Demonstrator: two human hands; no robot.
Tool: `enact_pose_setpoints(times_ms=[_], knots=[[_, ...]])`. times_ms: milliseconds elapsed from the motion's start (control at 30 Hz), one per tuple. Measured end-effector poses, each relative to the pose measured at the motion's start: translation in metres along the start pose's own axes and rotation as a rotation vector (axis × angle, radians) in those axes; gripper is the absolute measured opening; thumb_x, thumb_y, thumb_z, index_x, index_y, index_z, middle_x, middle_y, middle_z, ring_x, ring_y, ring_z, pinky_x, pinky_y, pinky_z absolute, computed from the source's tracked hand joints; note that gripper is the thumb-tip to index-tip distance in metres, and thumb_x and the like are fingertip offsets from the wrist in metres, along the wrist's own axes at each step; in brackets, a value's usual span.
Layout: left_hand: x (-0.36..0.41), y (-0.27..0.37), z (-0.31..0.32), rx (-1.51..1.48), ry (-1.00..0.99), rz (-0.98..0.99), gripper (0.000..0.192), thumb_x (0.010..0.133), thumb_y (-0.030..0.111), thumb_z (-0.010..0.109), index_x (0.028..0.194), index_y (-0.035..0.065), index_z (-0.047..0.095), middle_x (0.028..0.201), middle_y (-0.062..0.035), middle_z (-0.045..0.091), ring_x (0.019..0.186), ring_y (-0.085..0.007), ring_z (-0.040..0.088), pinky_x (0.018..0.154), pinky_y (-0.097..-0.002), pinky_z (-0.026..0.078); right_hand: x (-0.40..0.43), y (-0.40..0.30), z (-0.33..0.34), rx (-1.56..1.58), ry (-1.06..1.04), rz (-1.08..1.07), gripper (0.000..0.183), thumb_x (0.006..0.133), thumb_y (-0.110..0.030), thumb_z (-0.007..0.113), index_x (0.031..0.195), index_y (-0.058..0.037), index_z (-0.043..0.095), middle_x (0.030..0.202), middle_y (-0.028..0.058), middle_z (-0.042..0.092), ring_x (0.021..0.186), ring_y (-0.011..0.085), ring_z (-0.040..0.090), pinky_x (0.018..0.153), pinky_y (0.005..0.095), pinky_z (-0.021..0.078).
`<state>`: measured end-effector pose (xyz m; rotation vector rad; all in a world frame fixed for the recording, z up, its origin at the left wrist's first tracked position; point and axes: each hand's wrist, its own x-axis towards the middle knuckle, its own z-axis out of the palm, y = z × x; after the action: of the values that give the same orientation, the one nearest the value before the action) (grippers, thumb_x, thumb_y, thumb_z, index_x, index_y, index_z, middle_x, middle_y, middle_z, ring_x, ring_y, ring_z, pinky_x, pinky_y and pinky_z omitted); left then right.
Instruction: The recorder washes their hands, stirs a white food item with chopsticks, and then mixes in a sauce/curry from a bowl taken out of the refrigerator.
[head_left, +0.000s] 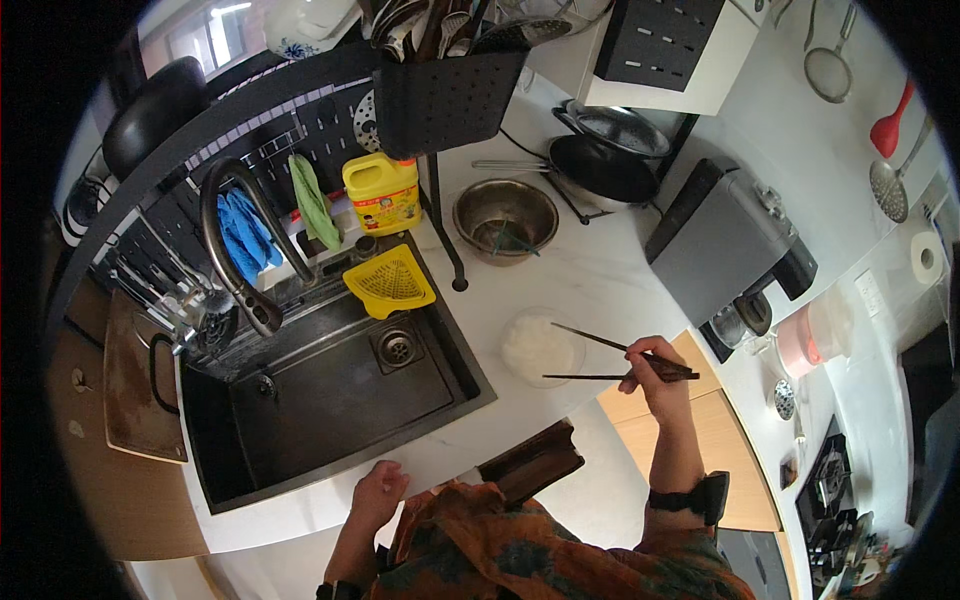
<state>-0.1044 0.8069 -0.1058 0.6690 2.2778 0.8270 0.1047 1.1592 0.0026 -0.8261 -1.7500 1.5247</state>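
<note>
My right hand (651, 373) holds a pair of dark chopsticks (592, 376), their tips spread apart over a clear bowl (577, 361). White food (534, 346), of a kind I cannot tell, lies in this bowl on the white countertop, right of the sink. My left hand (381, 489) rests at the counter's front edge below the sink, its fingers loosely curled and nothing seen in them. Behind the clear bowl stands a metal basin (504, 217) with a green item inside that I cannot identify.
A black sink (330, 412) with a yellow strainer basket (394, 279) and a faucet (238, 247) lies left. A yellow jug (382, 196) stands behind it. A grey appliance (724, 240) and a wok (604, 169) stand at the back right. A black rack post (442, 225) meets the counter.
</note>
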Motion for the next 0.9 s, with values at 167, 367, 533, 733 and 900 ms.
enact_pose_setpoints(times_ms=[167,367,533,733,900], knots=[[-0.001,0.001,0.0,-0.01,-0.008,0.035,0.034,0.078,0.029,0.058,0.101,0.0045,0.05,0.088,-0.0136,0.061,0.084,-0.0259,0.059,0.074,-0.035,0.046,0.011,0.049,0.001,0.052,0.034,0.097,0.006,0.082,-0.007,0.054,0.084,-0.002,0.052,0.061,0.0044,0.055,0.049,0.0115,0.056,0.045,0.0211,0.0441],[-0.004,0.004,-0.002,0.006,0.008,0.016,0.033,0.078,0.028,0.058,0.101,0.0047,0.051,0.087,-0.0131,0.061,0.083,-0.0259,0.059,0.074,-0.0346,0.046,0.018,0.084,0.016,0.061,0.151,0.071,0.031,0.086,-0.024,0.051,0.061,-0.0044,0.052,0.053,0.0018,0.046,0.039,0.0074,0.037,0.038,0.0188,0.0265],[-0.008,0.006,-0.004,0.034,0.026,-0.001,0.033,0.078,0.028,0.059,0.101,0.0052,0.051,0.086,-0.0123,0.062,0.083,-0.0257,0.059,0.073,-0.0347,0.046,0.025,0.111,0.022,0.459,0.419,0.197,0.035,0.087,-0.03,0.048,0.061,-0.0069,0.05,0.049,0.0006,0.043,0.036,0.0078,0.033,0.034,0.02,0.0237],[-0.009,0.002,-0.002,0.04,0.032,-0.004,0.034,0.078,0.029,0.059,0.101,0.0054,0.051,0.087,-0.0131,0.062,0.083,-0.0259,0.059,0.073,-0.0354,0.046,0.024,0.141,0.021,0.873,0.407,0.34,0.037,0.088,-0.036,0.045,0.064,-0.0077,0.049,0.047,0.0034,0.045,0.031,0.0104,0.028,0.031,0.0222,0.022],[-0.007,0.004,0.0,0.022,0.02,0.008,0.034,0.078,0.03,0.058,0.1,0.0054,0.051,0.087,-0.0136,0.062,0.083,-0.0275,0.059,0.073,-0.0364,0.046,0.029,0.118,0.02,0.905,0.447,0.296,0.038,0.088,-0.035,0.044,0.065,-0.0065,0.049,0.046,0.0035,0.043,0.031,0.0107,0.029,0.032,0.0222,0.0228]])
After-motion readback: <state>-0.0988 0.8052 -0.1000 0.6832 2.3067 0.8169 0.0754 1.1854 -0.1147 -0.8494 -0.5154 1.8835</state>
